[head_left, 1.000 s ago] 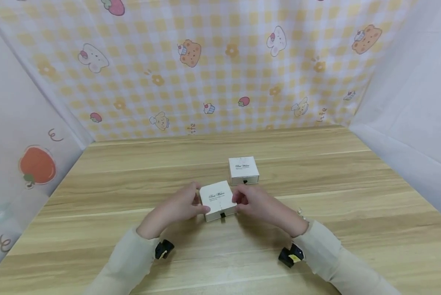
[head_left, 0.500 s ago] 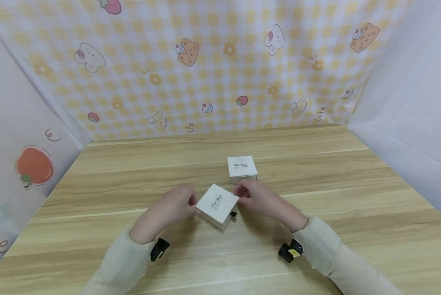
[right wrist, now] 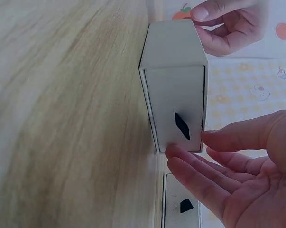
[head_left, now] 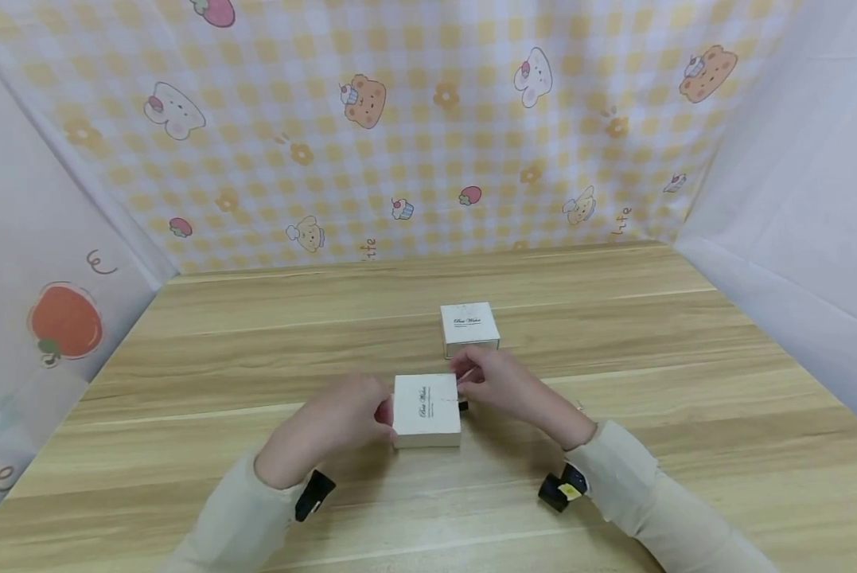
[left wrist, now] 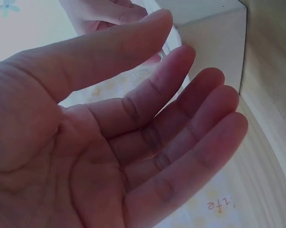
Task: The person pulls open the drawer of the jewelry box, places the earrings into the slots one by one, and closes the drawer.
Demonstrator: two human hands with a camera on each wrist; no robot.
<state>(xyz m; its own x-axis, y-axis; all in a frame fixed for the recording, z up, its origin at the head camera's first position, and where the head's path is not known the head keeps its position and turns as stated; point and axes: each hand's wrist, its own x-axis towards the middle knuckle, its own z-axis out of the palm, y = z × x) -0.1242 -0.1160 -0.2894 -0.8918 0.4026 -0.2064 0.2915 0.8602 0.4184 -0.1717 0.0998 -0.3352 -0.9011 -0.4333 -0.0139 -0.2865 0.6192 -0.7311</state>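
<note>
A small white drawer-style gift box [head_left: 438,406] with black print lies flat on the table between my hands. Its black pull tab [right wrist: 181,126] faces right, and the drawer looks closed. My left hand [head_left: 338,418] touches the box's left side with thumb and fingertips; in the left wrist view its fingers are loosely extended. My right hand [head_left: 503,386] is at the far right corner, with the thumb [right wrist: 228,135] by the top edge and fairly straight fingertips at the tab side. Behind, a second white gift box [head_left: 469,322] is partly covered by that hand.
The wood-grain table [head_left: 256,318] reaches back to a yellow checked cloth [head_left: 414,143] with cartoon prints. White cloth [head_left: 793,199] hangs along the right side, and a strawberry-printed white sheet [head_left: 34,239] hangs on the left.
The near gift box has turned counterclockwise by roughly a quarter, its tab going from front to right. Both hands have stayed beside it, shifting slightly. The rear box has not moved.
</note>
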